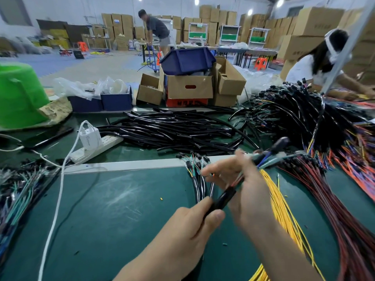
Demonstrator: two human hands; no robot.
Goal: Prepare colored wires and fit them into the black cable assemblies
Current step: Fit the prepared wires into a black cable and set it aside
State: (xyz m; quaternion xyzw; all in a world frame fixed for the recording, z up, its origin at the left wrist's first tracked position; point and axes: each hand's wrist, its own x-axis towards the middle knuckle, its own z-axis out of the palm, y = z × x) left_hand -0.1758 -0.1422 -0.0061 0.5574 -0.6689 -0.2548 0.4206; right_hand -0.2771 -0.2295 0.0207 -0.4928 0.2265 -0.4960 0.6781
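My left hand (pixel 188 226) grips a short black cable sleeve (pixel 222 198) just above the green mat. My right hand (pixel 243 189) holds a blurred bundle of colored wires (pixel 269 158) that runs into the sleeve's upper end. A bundle of yellow wires (pixel 282 207) lies under my right forearm. Red and dark wires (pixel 345 216) spread out to the right. A few black assemblies with green and white wire ends (pixel 197 175) lie just beyond my hands. A heap of loose black sleeves (pixel 178 130) covers the middle of the table.
A white power strip with a charger (pixel 95 145) and white cable sits left of centre. More finished harnesses (pixel 18 191) lie at the left edge, a big tangle (pixel 304 118) at the right. Cardboard boxes (pixel 188 88), blue bins and a green tub (pixel 18 96) line the back. Another worker (pixel 316 65) sits at the right.
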